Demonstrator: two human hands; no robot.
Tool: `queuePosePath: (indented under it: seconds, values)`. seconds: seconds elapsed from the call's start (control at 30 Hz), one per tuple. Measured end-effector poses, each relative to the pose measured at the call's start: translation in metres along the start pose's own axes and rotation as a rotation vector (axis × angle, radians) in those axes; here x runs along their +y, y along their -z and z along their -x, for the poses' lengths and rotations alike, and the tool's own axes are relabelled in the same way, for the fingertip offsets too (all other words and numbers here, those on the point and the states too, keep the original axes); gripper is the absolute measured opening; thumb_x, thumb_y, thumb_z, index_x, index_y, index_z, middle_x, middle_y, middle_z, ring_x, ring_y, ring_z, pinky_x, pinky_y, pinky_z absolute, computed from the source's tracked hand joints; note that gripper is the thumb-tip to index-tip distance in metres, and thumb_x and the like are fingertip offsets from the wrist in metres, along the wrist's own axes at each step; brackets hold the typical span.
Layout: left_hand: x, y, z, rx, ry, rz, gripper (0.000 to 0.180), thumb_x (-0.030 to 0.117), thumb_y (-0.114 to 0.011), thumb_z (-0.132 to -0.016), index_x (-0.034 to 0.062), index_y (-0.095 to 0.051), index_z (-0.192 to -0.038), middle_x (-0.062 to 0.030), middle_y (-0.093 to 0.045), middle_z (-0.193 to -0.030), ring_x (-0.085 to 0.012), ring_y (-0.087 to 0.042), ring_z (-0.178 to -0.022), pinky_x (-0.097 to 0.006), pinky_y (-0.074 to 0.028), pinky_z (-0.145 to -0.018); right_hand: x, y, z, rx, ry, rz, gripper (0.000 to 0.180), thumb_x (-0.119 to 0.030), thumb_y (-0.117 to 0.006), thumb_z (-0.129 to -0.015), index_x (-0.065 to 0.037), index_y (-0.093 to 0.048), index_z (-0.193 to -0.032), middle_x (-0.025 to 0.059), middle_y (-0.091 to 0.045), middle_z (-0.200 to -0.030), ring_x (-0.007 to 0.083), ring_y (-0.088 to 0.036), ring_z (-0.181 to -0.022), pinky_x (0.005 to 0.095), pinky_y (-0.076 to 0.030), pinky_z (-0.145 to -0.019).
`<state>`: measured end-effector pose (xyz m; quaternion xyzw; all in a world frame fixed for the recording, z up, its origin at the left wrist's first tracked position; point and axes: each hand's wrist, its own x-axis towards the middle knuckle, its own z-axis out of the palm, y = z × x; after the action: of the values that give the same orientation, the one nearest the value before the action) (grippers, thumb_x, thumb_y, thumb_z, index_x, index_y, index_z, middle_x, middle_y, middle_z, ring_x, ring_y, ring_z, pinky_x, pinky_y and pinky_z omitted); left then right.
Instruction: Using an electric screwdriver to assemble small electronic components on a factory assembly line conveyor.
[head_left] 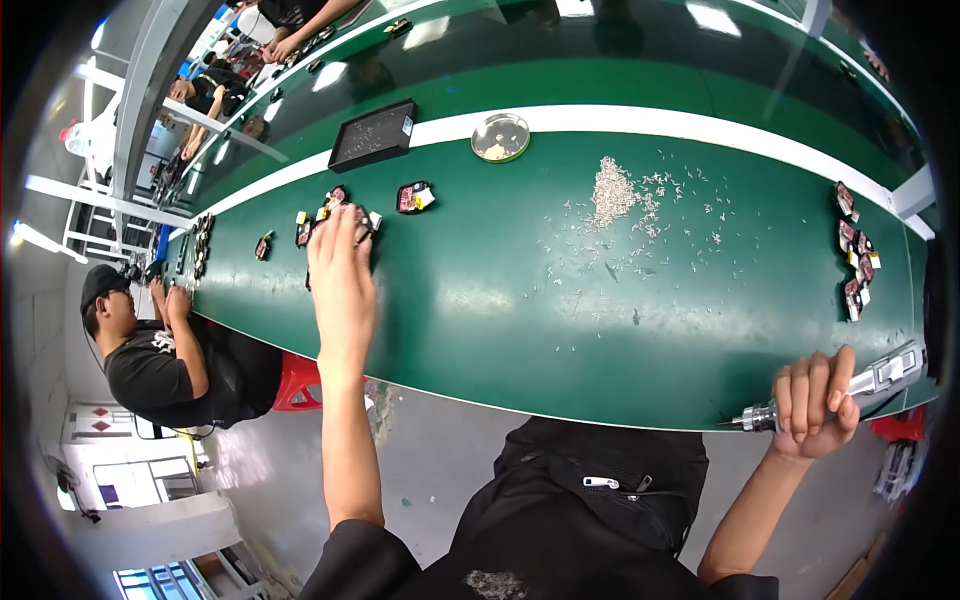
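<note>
My left hand (pixel 343 285) reaches out over a cluster of small black parts with red and yellow bits (pixel 304 232) on the green bench. Its fingers are stretched out, and they partly cover the cluster. One similar black part (pixel 412 198) lies apart, just right of that hand. At the bench's near right edge, my right hand (pixel 815 398) is closed around a silver electric screwdriver (pixel 890 370). The bit of this tool points left. A heap of tiny silver screws (pixel 612 192) lies mid-bench, with loose ones scattered around it.
A black tray (pixel 343 160) and a round shallow dish (pixel 480 142) stand along the far white rail (pixel 640 120). More black parts (pixel 848 245) lie at the right end. A co-worker (pixel 150 350) sits at the left end; other people work across the far line.
</note>
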<state>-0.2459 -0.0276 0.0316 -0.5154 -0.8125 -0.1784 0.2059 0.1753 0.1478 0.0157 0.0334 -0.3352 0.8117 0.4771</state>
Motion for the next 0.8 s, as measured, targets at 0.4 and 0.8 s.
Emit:
queuePosePath:
  seconds: [0.4, 0.8]
  values:
    - [0.113, -0.006, 0.013, -0.207, -0.205, 0.407, 0.019, -0.005, -0.068, -0.073, 0.001, -0.064, -0.091, -0.0088, -0.061, -0.092, -0.0264, -0.06, -0.083, -0.035, -0.048, -0.072, 0.025, 0.006, 0.028, 0.213, -0.059, -0.098, 0.013, -0.014, -0.05, -0.088, -0.008, -0.042, -0.08, 0.0012, -0.04, -0.047, 0.0114, -0.038, -0.037, 0.0295, -0.04, -0.046]
    - [0.121, -0.014, 0.023, -0.177, -0.366, 0.18, 0.022, -0.008, -0.069, -0.07, 0.0, -0.061, -0.089, -0.0075, -0.059, -0.088, -0.0232, -0.059, -0.075, -0.034, -0.049, -0.061, 0.025, 0.009, 0.032, 0.231, -0.044, -0.131, 0.013, -0.016, -0.048, -0.09, -0.009, -0.041, -0.083, 0.0003, -0.039, -0.048, 0.011, -0.037, -0.037, 0.0288, -0.038, -0.045]
